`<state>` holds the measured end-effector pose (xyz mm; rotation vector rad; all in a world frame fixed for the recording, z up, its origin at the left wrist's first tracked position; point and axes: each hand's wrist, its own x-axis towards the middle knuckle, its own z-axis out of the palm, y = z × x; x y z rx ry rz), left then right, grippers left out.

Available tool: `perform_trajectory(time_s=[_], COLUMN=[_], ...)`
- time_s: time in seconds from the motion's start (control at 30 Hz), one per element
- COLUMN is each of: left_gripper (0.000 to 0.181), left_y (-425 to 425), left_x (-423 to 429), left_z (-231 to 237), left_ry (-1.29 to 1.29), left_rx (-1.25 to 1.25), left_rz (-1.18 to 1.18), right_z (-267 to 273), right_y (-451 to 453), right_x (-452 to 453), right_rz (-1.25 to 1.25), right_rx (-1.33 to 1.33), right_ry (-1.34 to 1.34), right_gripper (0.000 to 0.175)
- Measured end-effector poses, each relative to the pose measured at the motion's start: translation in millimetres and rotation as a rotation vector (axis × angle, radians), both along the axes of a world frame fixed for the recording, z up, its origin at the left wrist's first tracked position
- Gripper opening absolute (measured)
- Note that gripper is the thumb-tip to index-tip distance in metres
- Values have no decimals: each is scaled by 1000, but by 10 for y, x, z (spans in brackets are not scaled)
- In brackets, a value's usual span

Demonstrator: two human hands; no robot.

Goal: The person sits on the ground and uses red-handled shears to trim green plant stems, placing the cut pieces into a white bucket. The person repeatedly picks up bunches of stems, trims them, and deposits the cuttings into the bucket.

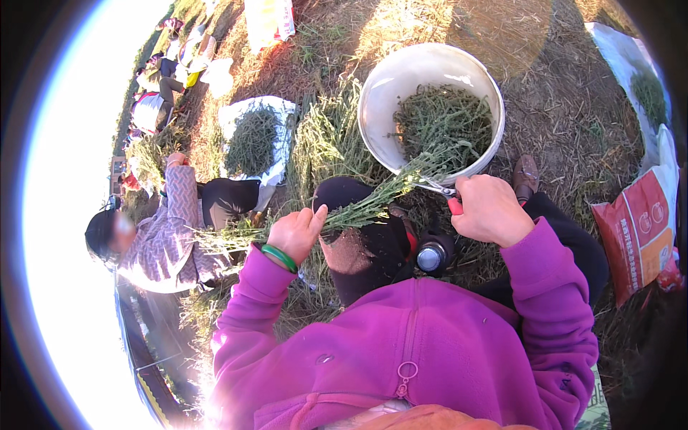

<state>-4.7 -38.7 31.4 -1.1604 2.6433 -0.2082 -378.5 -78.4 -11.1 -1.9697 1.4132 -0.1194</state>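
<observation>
My left hand (pixel 296 232), with a green bangle at its wrist, grips a bunch of green plant stems (pixel 357 210). The stem tips reach right to the near rim of a white plastic bucket (pixel 372 115). Cut green sprigs (pixel 446 121) lie in the bucket. My right hand (pixel 490 208) is closed around the red handles of small scissors or pruning snips (pixel 439 188). Their metal blades are at the stem tips, just below the bucket's rim; whether the blades are parted is not plain.
Uncut stems (pixel 328 134) lie left of the bucket, beside a white sack (pixel 285 115) bearing sprigs. A seated co-worker (pixel 172 226) is at the left, with other people farther off. A lidded bottle (pixel 430 258) stands near my knees. A red and white printed sack (pixel 639 231) lies at the right.
</observation>
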Motion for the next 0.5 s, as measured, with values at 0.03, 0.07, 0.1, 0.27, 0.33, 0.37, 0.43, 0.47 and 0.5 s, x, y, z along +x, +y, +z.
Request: perform_trajectory(time_s=[0.03,0.07,0.1,0.27,0.33,0.37,0.43,0.47,0.5], left_gripper=[55,56,56,55,55,56,56,57,57], left_y=[9,18,23,16,3,-3,-6,-7,-13], left_x=[17,31,30,-24,-33,-36,-34,-34,-38], left_z=[7,13,8,-5,-11,-15,-7,-6,-1], left_ry=[-11,-21,-21,-24,-22,-21,-46,-58,-53], left_rx=[7,13,16,39,51,57,62,65,63], left_rz=[2,5,3,4,4,4,4,4,0], right_z=[27,46,58,-57,-53,-55,-100,-118,-109], right_y=[21,40,76,84,66,61,38,35,31], right_x=[-26,-41,-60,-12,-10,-15,-3,2,-1], right_rz=[26,21,12,-14,-14,-13,-18,-20,-17], right_rx=[-33,-64,-90,-193,-164,-149,-142,-138,-123], right_ry=[-5,-23,-39,37,66,81,75,72,79], right_gripper=[24,22,21,20,19,18,17,16,16])
